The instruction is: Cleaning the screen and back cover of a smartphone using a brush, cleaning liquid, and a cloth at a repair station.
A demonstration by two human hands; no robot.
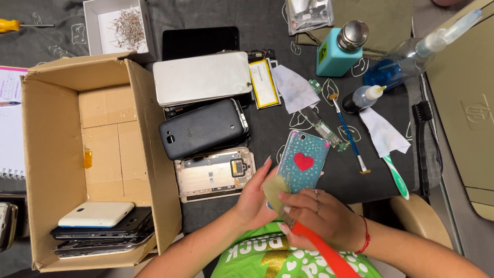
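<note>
Centrally, lower middle of frame: phone in a teal case with a red heart [302, 161], long axis running near upright, top end tipped slightly toward upper right, back face up to the camera. Left hand [256, 198] comes in from lower left, palm cupped under the phone's lower left edge, fingers wrapped on its side, holding it. Right hand [319, 219] enters from lower right, fist closed around a brush with an orange-red handle [319, 246]; handle runs down to lower right, pale bristle head [274, 188] lies against the phone's lower left corner. Phone sits just above and between both hands, over the dark desk [267, 134]. Left of frame: open cardboard box [103, 118] with stacked phones in its lower part.
</note>
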